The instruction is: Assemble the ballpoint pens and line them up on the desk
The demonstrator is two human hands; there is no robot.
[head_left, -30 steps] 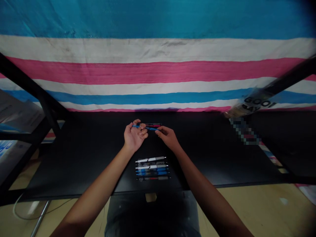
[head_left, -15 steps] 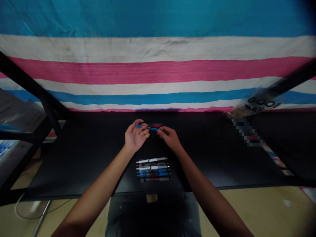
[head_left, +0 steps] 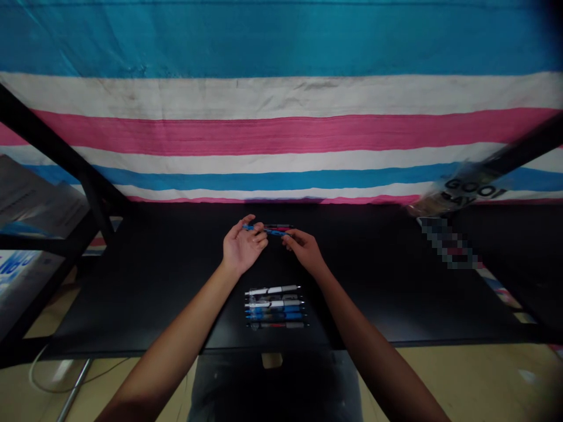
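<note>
Blue pen [head_left: 266, 229] spans both hands: left hand [head_left: 243, 246] curled around one end, right hand [head_left: 305, 249] pinching the other, just beyond the row of pens [head_left: 275, 308] on the tabletop [head_left: 132, 299].

Black tabletop [head_left: 132, 293], row of pens [head_left: 275, 308] side by side near its front edge, dark pen [head_left: 278, 226] farther back

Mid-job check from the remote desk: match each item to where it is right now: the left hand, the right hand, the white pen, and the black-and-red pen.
Column 1:
1. left hand
2. right hand
3. white plastic pen
4. black-and-red pen

Column 2:
A. Fingertips pinching the right end of the blue plastic pen
B. Between the hands, just beyond the blue plastic pen
C. Fingers curled around the left part of the blue plastic pen
D. Far end of the row of pens on the black table

Pairs: 1-C, 2-A, 3-D, 4-B.
</note>
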